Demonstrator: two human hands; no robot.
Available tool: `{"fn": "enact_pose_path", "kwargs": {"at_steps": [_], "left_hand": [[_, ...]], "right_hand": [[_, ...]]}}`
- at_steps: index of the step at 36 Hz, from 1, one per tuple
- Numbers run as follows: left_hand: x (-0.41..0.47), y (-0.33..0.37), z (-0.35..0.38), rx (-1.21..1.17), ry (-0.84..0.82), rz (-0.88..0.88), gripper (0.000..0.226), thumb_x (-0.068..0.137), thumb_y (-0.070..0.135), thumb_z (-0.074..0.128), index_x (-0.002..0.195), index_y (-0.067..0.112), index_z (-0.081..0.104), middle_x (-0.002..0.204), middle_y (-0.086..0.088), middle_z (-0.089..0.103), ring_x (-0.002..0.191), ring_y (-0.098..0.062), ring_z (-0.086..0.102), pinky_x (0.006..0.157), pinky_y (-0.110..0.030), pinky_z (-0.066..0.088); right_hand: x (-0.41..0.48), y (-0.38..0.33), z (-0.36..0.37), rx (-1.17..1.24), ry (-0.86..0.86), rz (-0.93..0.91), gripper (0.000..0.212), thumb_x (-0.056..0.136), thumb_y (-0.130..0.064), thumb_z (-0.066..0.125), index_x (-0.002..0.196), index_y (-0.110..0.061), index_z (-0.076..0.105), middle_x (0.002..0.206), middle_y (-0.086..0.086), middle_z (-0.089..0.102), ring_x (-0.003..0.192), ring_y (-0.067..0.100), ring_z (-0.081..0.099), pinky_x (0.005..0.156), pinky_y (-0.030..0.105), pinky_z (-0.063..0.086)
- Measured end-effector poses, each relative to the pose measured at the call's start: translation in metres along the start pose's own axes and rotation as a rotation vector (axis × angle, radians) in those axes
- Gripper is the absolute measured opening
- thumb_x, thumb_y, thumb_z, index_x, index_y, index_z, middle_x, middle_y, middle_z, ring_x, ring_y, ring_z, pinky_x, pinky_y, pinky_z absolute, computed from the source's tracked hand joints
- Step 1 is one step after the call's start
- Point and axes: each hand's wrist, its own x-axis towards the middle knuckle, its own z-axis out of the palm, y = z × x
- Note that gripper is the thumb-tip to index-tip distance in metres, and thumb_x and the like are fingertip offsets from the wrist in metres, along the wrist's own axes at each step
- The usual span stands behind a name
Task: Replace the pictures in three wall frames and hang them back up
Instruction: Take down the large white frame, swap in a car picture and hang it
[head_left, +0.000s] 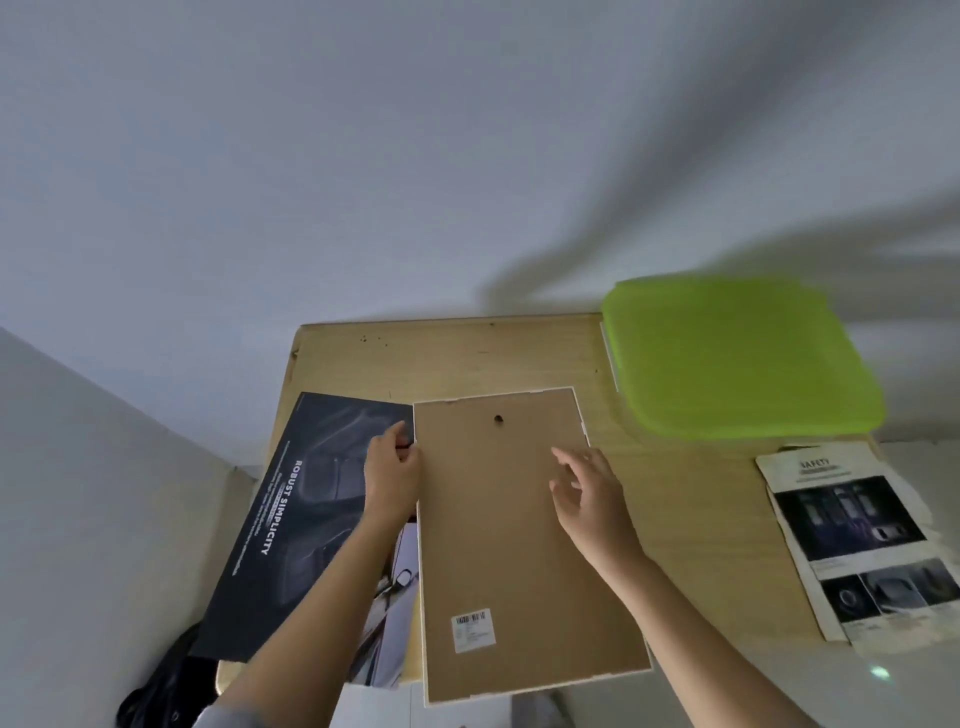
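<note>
L hand (392, 478) prob. pinches frame (519, 545) edge.

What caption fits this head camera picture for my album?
A picture frame lies face down on a wooden table; the left hand grips its edge, the right hand open above it.

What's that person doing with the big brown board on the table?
A person is working on a picture frame that lies face down on the wooden table, its brown backing up. The left hand grips the frame's left edge, and the right hand is open above the backing. A dark poster lies just left of the frame, and a printed leaflet lies off to the right.
</note>
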Motion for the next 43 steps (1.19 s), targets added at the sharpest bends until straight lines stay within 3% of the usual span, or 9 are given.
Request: {"fn": "enact_pose_path", "kwargs": {"at_steps": [4,7,11,17,19,25,32,38,43], "left_hand": [[0.03,0.012,-0.003,0.041,0.01,0.101,0.024,0.092,0.01,0.047,0.108,0.01,0.064,0.097,-0.002,0.063,0.086,-0.013,0.054,0.077,-0.029,0.042],[0.046,0.014,-0.005,0.054,0.026,0.094,0.027,0.094,0.016,0.049,0.117,0.007,0.061,0.109,-0.006,0.062,0.094,-0.01,0.051,0.081,-0.023,0.037],[0.065,0.02,-0.006,0.102,0.001,0.133,0.02,0.091,0.019,0.056,0.102,0.008,0.068,0.098,-0.004,0.058,0.085,-0.012,0.053,0.08,-0.025,0.043],[0.079,0.034,0.001,0.174,-0.193,0.258,0.017,0.086,0.02,0.065,0.091,0.005,0.072,0.091,-0.002,0.059,0.082,-0.011,0.055,0.067,-0.005,0.039],[0.082,0.039,0.004,0.214,-0.262,0.266,0.016,0.085,0.021,0.065,0.091,0.007,0.072,0.093,-0.003,0.06,0.083,-0.011,0.056,0.07,-0.009,0.041],[0.095,0.042,0.0,0.24,-0.354,0.233,0.015,0.083,0.023,0.069,0.089,0.009,0.072,0.088,0.002,0.061,0.081,-0.009,0.056,0.069,-0.012,0.042],[0.104,0.046,-0.006,0.323,-0.466,0.233,0.016,0.085,0.022,0.066,0.095,0.011,0.071,0.095,0.001,0.061,0.089,-0.013,0.056,0.081,-0.023,0.043],[0.105,0.036,-0.017,0.297,-0.437,0.264,0.012,0.084,0.024,0.067,0.091,0.016,0.073,0.086,0.004,0.06,0.076,-0.004,0.051,0.066,-0.014,0.038],[0.108,0.031,-0.025,0.256,-0.473,0.252,0.009,0.082,0.024,0.069,0.088,0.018,0.074,0.09,0.001,0.065,0.084,-0.012,0.057,0.074,-0.02,0.045]], "right_hand": [[0.04,-0.015,0.023,0.002,-0.136,-0.093,0.034,0.084,-0.005,0.059,0.118,-0.008,0.061,0.1,0.005,0.056,0.1,0.022,0.055,0.088,0.035,0.048],[0.06,-0.02,0.034,-0.006,-0.113,-0.095,0.035,0.084,-0.008,0.062,0.119,-0.009,0.061,0.1,0.006,0.056,0.101,0.021,0.053,0.087,0.021,0.039],[0.078,-0.022,0.046,-0.009,-0.058,-0.101,0.028,0.08,-0.008,0.068,0.108,-0.006,0.067,0.092,0.007,0.059,0.093,0.02,0.054,0.081,0.009,0.031],[0.086,-0.016,0.054,0.016,0.021,-0.167,0.015,0.073,-0.003,0.074,0.087,-0.006,0.072,0.078,0.008,0.059,0.072,0.021,0.056,0.073,0.006,0.035],[0.085,-0.013,0.055,0.032,0.033,-0.186,0.013,0.073,-0.002,0.073,0.086,-0.006,0.071,0.077,0.007,0.059,0.071,0.02,0.056,0.073,0.003,0.035],[0.086,-0.008,0.058,0.057,0.09,-0.199,0.012,0.075,-0.001,0.072,0.084,-0.009,0.071,0.075,0.005,0.059,0.067,0.019,0.057,0.065,0.017,0.042],[0.081,-0.007,0.061,0.099,0.165,-0.122,0.007,0.076,-0.004,0.072,0.08,-0.007,0.069,0.078,0.006,0.057,0.069,0.019,0.056,0.064,0.019,0.046],[0.084,-0.014,0.063,0.111,0.193,-0.075,0.008,0.074,-0.001,0.074,0.074,-0.008,0.069,0.074,0.005,0.057,0.065,0.015,0.054,0.064,0.003,0.039],[0.082,-0.019,0.069,0.123,0.239,-0.031,0.01,0.075,0.001,0.072,0.073,-0.009,0.068,0.075,-0.003,0.054,0.067,0.019,0.057,0.064,0.012,0.044]]}}
